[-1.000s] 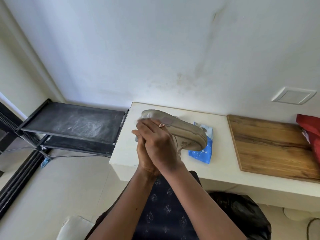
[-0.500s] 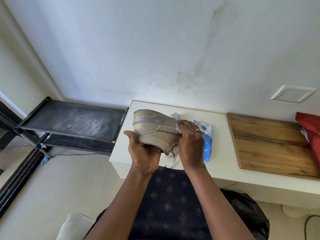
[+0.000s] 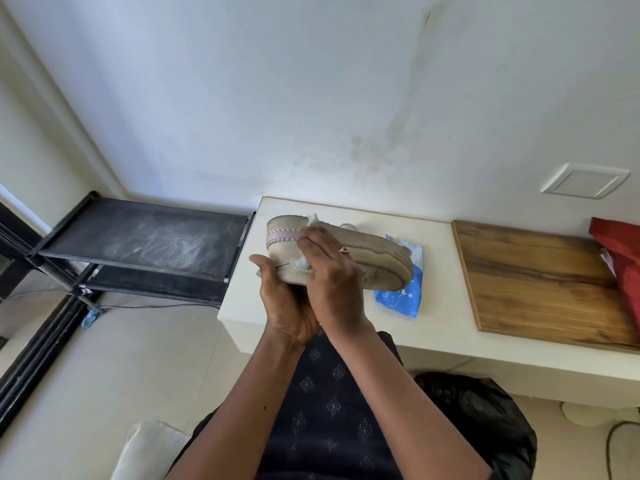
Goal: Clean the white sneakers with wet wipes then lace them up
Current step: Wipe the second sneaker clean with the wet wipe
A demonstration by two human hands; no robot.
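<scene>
Tbl (image 3: 440,271): 1 sneaker (image 3: 374,251), 2 hands (image 3: 287,306) (image 3: 332,278)

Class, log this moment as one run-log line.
left hand: holds beige pink-striped sneaker | right hand: presses white wet wipe against it | blue wipes pack: on white table

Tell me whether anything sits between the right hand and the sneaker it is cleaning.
Only the wet wipe: the right hand presses it against the heel side of the sneaker, and bits of it show above and below the fingers. The left hand grips the sneaker from beneath.
</scene>
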